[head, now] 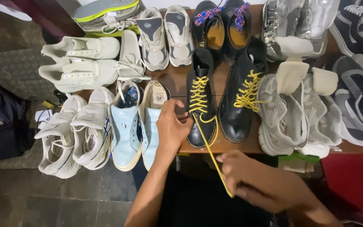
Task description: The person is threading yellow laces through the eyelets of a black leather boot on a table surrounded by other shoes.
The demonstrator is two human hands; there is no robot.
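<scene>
A pair of black boots with yellow laces stands on a wooden table (232, 147), toes toward me. My left hand (171, 126) rests against the side of the left black boot (201, 101), fingers at its lower eyelets. My right hand (242, 174) is below the table edge, pinching the loose yellow lace (211, 151), which runs taut from the boot down to my fingers. The right black boot (240, 96) stands untouched beside it.
Many shoes crowd the table: a light blue pair (137, 126) left of my hand, white sneakers (76, 130) further left, grey-white sneakers (290, 113) on the right, black boots with blue-red laces (221, 25) behind. A dark bag (1, 122) lies on the floor at left.
</scene>
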